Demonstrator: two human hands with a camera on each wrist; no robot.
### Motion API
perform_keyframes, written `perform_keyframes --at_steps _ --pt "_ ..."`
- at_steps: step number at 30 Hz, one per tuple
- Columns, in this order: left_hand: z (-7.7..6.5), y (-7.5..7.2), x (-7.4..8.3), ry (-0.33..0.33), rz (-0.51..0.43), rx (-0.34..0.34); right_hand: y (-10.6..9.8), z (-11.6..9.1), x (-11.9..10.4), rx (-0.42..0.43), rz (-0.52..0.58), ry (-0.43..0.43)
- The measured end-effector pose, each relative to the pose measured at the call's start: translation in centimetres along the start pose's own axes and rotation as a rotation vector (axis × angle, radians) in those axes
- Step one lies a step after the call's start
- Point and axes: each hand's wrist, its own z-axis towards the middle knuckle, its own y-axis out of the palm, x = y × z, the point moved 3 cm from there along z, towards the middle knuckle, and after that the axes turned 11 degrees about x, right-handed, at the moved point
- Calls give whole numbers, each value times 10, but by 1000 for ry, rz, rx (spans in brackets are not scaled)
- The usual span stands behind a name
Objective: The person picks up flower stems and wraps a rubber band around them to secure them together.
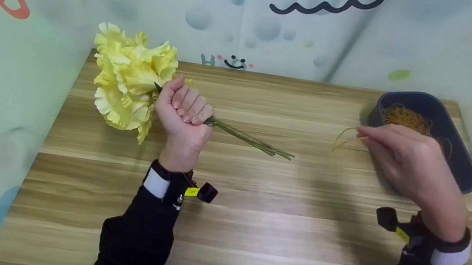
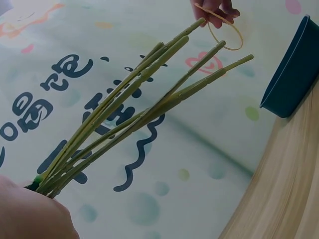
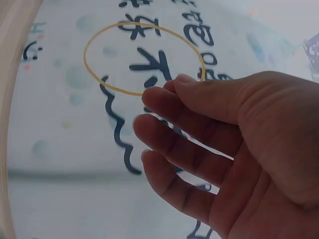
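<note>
My left hand (image 1: pixel 186 111) grips a bunch of yellow artificial flowers (image 1: pixel 130 74) by the stems. The ruffled blooms lean out past the thumb side, and the green stems (image 1: pixel 253 140) stick out to the right below the little finger. In the left wrist view several bare stem ends (image 2: pixel 164 99) fan apart. Between thumb and forefinger my right hand (image 1: pixel 409 161) pinches a thin yellow rubber band (image 3: pixel 144 24), which hangs as an open loop. The other right fingers are slightly bent. The band is apart from the stems, to the right of their tips.
A dark blue tub (image 1: pixel 460 152) stands at the back right of the wooden table (image 1: pixel 259 229), partly behind the right hand. Inside it lies a heap of rubber bands (image 1: pixel 406 118). A printed backdrop (image 1: pixel 277 45) rises along the table's back and sides.
</note>
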Motion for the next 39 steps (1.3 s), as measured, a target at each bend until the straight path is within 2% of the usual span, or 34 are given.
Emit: perform_keyframes --at_steps 4,10,15,20,27,39 --pt "0 0 0 0 3 3 13 2 -16 12 72 -55" --pt "-1 0 -1 -5 5 2 31 6 -34 -40 121 -114" --pt "-1 -1 -1 -5 -2 2 43 9 -43 -78 132 -130" --pt "-1 -1 -3 9 17 13 46 13 -50 -87 141 -134" --pt "-2 -2 -6 16 50 33 50 26 -56 -85 149 -138" --pt "-2 -3 -8 9 69 31 74 45 -65 -158 187 -165"
